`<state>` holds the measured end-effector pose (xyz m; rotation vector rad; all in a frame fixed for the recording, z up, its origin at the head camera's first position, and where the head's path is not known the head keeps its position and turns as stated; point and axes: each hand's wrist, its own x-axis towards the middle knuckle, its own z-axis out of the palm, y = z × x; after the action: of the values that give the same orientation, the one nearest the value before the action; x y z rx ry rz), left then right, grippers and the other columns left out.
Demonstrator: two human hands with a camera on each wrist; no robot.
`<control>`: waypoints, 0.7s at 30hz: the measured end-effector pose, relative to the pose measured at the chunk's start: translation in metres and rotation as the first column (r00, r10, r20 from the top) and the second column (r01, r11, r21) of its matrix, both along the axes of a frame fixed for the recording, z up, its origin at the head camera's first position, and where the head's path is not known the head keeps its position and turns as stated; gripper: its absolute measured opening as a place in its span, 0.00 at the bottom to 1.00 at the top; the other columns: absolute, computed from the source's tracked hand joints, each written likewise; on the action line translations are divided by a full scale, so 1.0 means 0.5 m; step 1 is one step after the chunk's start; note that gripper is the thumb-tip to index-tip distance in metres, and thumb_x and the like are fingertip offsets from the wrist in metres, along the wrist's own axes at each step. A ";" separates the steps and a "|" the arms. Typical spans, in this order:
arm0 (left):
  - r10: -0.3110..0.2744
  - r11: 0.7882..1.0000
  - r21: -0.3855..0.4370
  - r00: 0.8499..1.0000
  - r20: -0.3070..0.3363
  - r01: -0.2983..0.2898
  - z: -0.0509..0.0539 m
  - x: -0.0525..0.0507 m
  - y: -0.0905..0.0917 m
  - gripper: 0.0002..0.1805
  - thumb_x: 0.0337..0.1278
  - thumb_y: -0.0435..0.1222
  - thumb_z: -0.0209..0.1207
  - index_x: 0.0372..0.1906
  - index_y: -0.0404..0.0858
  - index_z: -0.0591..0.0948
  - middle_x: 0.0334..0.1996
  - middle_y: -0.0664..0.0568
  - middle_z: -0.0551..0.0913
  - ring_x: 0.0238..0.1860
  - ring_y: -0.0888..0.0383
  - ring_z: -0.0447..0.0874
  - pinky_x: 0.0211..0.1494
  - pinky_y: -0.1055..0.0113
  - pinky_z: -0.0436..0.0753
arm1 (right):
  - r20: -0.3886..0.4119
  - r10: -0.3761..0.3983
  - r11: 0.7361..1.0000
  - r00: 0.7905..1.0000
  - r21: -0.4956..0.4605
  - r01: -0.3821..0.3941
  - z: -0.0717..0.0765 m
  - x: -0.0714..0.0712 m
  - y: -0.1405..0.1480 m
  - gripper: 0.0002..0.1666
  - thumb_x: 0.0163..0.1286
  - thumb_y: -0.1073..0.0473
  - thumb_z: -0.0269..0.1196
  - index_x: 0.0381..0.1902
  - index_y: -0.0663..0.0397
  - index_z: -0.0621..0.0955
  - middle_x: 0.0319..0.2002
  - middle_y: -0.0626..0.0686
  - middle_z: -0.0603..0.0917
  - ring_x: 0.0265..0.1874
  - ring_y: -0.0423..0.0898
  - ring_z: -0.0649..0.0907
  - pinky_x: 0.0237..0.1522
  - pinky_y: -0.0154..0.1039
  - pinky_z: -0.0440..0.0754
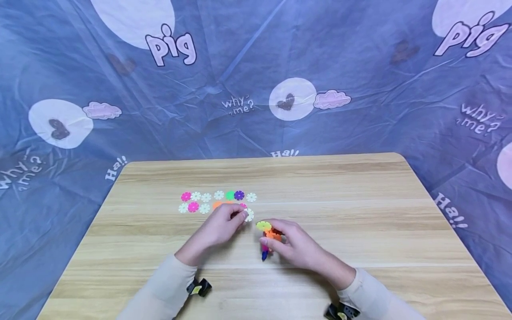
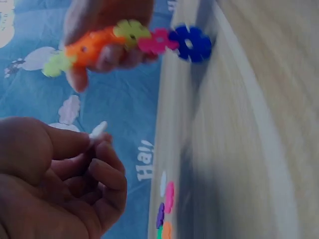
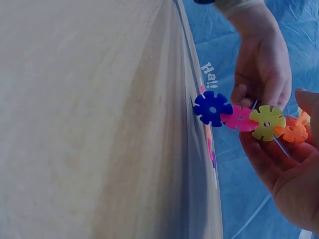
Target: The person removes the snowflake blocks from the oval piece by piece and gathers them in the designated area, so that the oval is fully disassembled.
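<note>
My left hand (image 1: 221, 224) pinches a white notched plastic disc (image 1: 250, 215) between thumb and index finger; the left wrist view shows this disc edge-on above the table. Across from it, my right hand (image 1: 298, 245) holds a chain of interlocked snowflake discs. In the right wrist view the chain runs from a blue disc (image 3: 213, 109) through a pink disc (image 3: 239, 118) and a yellow disc (image 3: 268, 123) to orange discs (image 3: 292, 132). A second yellow disc (image 1: 264, 226) tops the chain in the head view. The white disc is apart from the chain.
Two rows of loose discs lie flat on the wooden table (image 1: 340, 191), left of centre, among them a pink one (image 1: 186, 196), a green one (image 1: 230, 195) and a purple one (image 1: 239, 195). My left hand hides part of the nearer row. A blue printed cloth (image 1: 224, 133) hangs behind.
</note>
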<state>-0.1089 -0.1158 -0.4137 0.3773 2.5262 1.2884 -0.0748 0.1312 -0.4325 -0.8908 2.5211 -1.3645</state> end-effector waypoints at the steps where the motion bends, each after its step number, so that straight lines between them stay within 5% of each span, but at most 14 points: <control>1: 0.007 1.000 -0.024 1.000 0.001 -0.007 -0.002 -0.007 0.002 0.13 0.81 0.35 0.56 0.37 0.36 0.86 0.28 0.45 0.84 0.27 0.59 0.77 0.32 0.69 0.79 | 0.005 0.000 1.000 1.000 0.001 0.000 0.000 0.000 0.000 0.21 0.80 0.47 0.66 0.62 0.54 0.85 0.43 0.40 0.87 0.43 0.37 0.83 0.54 0.40 0.87; 8: 0.081 0.991 -0.108 0.997 0.003 -0.081 -0.018 -0.050 0.024 0.04 0.73 0.34 0.66 0.38 0.40 0.87 0.27 0.52 0.88 0.27 0.56 0.85 0.36 0.66 0.82 | 0.042 0.005 1.000 0.999 0.002 -0.005 -0.001 0.000 0.002 0.22 0.81 0.46 0.64 0.63 0.53 0.85 0.45 0.42 0.87 0.44 0.38 0.83 0.54 0.38 0.86; 21: 0.089 0.978 -0.188 0.995 -0.035 -0.094 -0.034 -0.076 0.037 0.06 0.72 0.35 0.67 0.45 0.36 0.88 0.27 0.54 0.87 0.27 0.60 0.81 0.38 0.65 0.82 | 0.011 0.023 0.999 1.000 -0.026 -0.023 0.001 0.002 0.001 0.19 0.81 0.51 0.66 0.60 0.55 0.85 0.44 0.43 0.88 0.43 0.37 0.83 0.52 0.37 0.86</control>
<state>-0.1471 -0.0971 -0.4308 0.2407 2.6877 1.0667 -0.0739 0.1318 -0.4322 -0.9112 2.4822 -1.3946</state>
